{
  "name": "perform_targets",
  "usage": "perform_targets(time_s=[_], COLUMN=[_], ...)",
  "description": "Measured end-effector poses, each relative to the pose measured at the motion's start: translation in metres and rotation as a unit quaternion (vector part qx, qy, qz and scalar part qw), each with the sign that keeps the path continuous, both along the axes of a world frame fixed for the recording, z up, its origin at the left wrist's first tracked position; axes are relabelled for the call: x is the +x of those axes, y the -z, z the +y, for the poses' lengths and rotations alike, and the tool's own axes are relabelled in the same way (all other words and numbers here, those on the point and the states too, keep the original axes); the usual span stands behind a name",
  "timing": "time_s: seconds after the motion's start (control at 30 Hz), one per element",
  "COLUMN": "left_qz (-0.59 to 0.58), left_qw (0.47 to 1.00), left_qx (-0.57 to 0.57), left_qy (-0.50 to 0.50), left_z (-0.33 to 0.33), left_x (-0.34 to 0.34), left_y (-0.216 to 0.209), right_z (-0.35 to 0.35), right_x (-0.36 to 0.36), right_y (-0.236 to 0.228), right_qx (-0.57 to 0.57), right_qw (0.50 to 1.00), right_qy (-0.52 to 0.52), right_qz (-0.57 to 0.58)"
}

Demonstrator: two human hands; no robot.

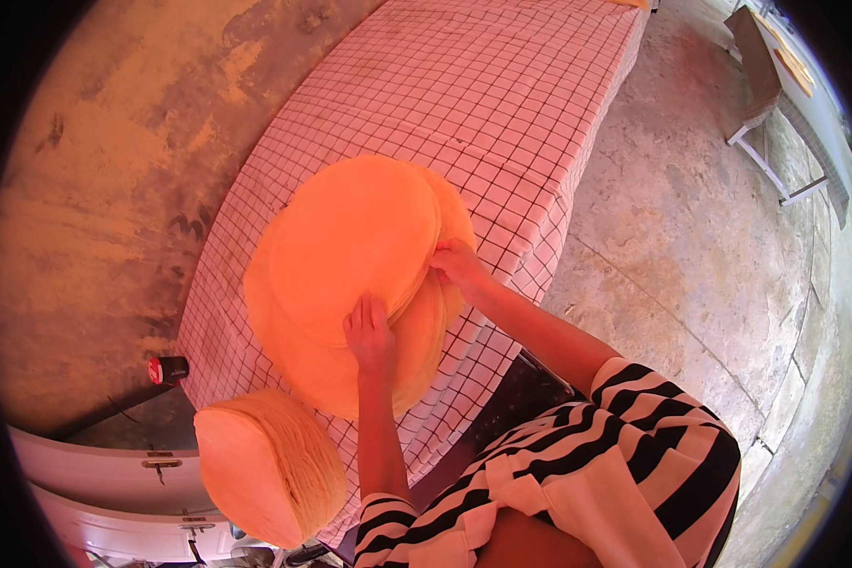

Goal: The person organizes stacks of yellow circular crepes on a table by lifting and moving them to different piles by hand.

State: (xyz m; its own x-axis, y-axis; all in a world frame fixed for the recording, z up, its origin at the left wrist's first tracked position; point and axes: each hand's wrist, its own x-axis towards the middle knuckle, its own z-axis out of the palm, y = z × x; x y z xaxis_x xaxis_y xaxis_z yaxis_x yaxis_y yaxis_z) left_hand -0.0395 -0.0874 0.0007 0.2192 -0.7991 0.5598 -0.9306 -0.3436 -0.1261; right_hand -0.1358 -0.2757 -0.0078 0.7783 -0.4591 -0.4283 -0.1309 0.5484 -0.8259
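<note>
Thin round sheets, orange-looking in this light, lie in a loose, overlapping pile on the checked cloth in front of me. Their exact kind I cannot tell. My left hand (371,333) rests with its fingers stretched out on the near part of the top round sheet (350,237). At that sheet's right edge, my right hand (458,266) has thumb and fingers closed, pinching the rim. Other sheets (412,355) show beneath, shifted toward me and to the right. A thick stack of folded-looking round sheets (270,469) stands at the table's near left.
A white checked tablecloth (502,104) covers the long table. Beside its left edge is a small dark can with a red top (168,370). White panels with metal latches (114,473) stand at lower left. Another table (790,104) is at far right, across the concrete floor (663,227).
</note>
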Motion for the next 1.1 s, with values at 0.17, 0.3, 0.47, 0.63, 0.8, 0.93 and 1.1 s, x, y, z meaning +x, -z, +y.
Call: perform_targets(time_s=[0.17,0.3,0.47,0.63,0.8,0.93,1.1], left_qz=[0.032,0.033,0.013,-0.080,-0.126,0.015,0.141], left_qw=[0.999,0.999,1.000,0.996,0.988,0.998,0.979], left_qx=[-0.014,-0.028,0.005,-0.033,-0.019,0.060,-0.014], left_qy=[-0.006,0.001,-0.022,-0.017,0.092,0.031,-0.147], left_z=[0.007,-0.007,-0.004,-0.013,0.056,0.119,0.140], left_x=[-0.002,-0.022,0.016,0.027,-0.045,-0.086,-0.126], left_y=[-0.001,-0.022,-0.020,-0.132,-0.148,-0.064,-0.005], right_z=[0.002,0.004,0.008,-0.006,-0.011,0.014,0.055], right_x=[-0.002,0.002,0.009,-0.009,-0.063,-0.104,-0.112], right_y=[-0.026,-0.026,-0.043,-0.035,-0.014,-0.002,0.022], right_qx=[0.051,0.107,0.093,0.134,0.294,0.277,0.036], right_qw=[0.997,0.991,0.991,0.980,0.925,0.924,0.980], right_qy=[0.038,0.057,0.044,0.042,0.023,0.081,0.176], right_qz=[-0.045,-0.064,-0.082,-0.140,-0.241,-0.252,-0.081])
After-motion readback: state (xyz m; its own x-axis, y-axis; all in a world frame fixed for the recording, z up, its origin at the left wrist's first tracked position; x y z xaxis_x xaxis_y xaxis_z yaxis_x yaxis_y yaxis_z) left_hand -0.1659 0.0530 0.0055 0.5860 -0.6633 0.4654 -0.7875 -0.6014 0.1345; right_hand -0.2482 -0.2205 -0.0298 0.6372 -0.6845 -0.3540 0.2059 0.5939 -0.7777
